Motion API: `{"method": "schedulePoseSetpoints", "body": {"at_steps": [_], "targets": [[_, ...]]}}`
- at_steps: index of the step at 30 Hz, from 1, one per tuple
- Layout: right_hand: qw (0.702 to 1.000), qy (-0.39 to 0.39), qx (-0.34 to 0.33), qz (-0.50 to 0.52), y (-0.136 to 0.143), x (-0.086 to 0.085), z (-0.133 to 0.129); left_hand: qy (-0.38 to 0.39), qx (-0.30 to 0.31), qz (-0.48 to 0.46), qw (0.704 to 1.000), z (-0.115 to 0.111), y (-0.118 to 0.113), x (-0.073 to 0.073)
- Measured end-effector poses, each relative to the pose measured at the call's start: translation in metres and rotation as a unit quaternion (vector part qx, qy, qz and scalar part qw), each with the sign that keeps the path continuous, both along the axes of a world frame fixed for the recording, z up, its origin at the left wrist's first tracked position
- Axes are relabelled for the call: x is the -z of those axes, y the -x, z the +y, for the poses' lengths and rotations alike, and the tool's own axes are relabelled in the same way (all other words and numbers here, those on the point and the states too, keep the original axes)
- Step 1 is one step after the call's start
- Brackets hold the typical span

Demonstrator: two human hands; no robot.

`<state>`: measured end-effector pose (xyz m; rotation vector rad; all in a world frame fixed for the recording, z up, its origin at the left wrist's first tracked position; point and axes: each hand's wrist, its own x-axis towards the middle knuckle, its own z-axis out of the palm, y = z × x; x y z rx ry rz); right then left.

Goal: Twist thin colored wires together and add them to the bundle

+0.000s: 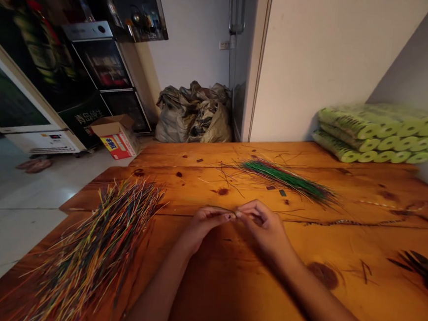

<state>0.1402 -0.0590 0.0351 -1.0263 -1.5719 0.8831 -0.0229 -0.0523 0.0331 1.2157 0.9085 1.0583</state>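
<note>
Left hand (205,221) and right hand (264,224) both pinching, fingertips nearly meeting. Held between them: a thin dark strand (235,213), mostly hidden by the fingers, so can't tell its full length. It's over the middle of the wooden worktop (222,290), on the near side of the green bundle (286,178), which lies slantwise toward the back edge.

Big multicolour bundle (99,250) along the left edge: yellow, orange, red, dark strands, ends splayed. Knotted-looking dark string (353,222) right of the right hand. Dark hand tool (422,268) at the right edge, partly out of view; pliers or snips, can't tell.

Writing check: dark cabinet panel (87,116) past the left edge reads 青岛 in pale characters, next two look like 纯生. Open carton (115,138) on the floor off the back left corner: red side, yellow and blue print, too blurred to read. Green roll packs (379,136) stacked at the back right corner: dark lettering on the wrap, illegible. White fridge (45,140) at far left: small sticker, too small to read.
</note>
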Motion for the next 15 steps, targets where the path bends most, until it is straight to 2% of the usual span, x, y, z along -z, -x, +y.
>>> {"method": "schedulePoseSetpoints", "body": {"at_steps": [3,7,11,15], "targets": [[0.991,0.082,-0.044,0.101,-0.0003,0.0021,0.0045,-0.033,-0.016,0.016,0.999,0.0024,0.0041,-0.0012],[0.968,0.155,-0.101,0.169,-0.0003,0.0031,0.0062,-0.064,-0.024,0.030,0.997,0.0051,0.0053,0.0017],[0.956,0.187,-0.123,0.188,0.0009,0.0042,0.0058,-0.084,-0.020,0.050,0.995,0.0052,0.0038,0.0029],[0.954,0.189,-0.118,0.202,0.0037,0.0024,0.0051,-0.114,-0.046,0.057,0.991,0.0028,-0.0004,0.0006]]}}
